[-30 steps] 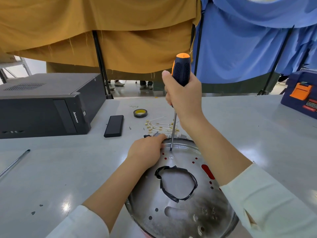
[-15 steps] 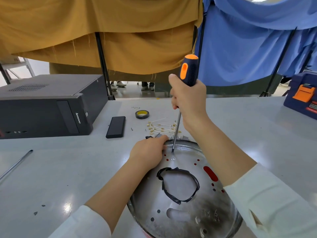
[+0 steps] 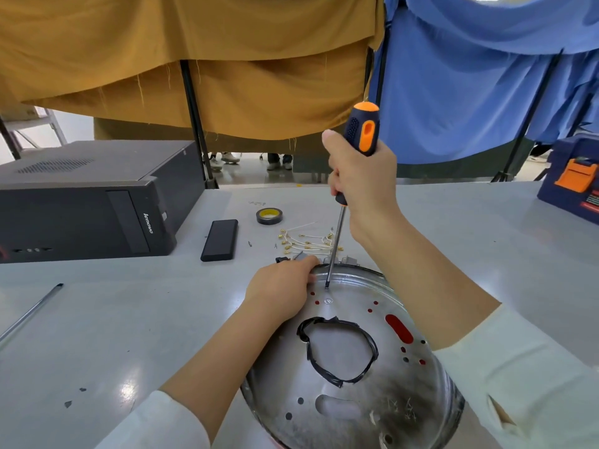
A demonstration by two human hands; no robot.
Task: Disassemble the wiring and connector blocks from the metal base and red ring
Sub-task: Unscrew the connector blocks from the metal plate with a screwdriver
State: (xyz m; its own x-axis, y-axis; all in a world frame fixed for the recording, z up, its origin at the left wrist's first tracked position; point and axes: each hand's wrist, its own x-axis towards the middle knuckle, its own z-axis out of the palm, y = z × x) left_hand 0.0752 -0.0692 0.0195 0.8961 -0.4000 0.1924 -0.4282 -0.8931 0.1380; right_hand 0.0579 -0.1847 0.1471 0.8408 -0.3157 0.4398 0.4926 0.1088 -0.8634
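Observation:
A round metal base (image 3: 353, 400) lies face up at the table's near edge, with a loop of black tape (image 3: 337, 351) at its centre; red shows through its holes. My left hand (image 3: 282, 290) rests on the base's far-left rim, fingers curled over the edge. My right hand (image 3: 363, 179) grips the black-and-orange handle of a screwdriver (image 3: 361, 131) held upright, its tip touching the base near the far rim. Loose white wires with brass terminals (image 3: 308, 241) lie on the table beyond the base. Small grey connector pieces (image 3: 299, 256) sit by my left fingertips.
A black computer case (image 3: 81, 202) lies at the left. A black flat device (image 3: 219, 240) and a roll of black tape (image 3: 269, 216) sit mid-table. A metal rod (image 3: 32, 311) lies at the left edge. A blue toolbox (image 3: 573, 176) stands at the far right.
The screwdriver tip has shifted slightly toward the base's far rim, and the handle has turned in my right hand. My left hand has stayed on the rim.

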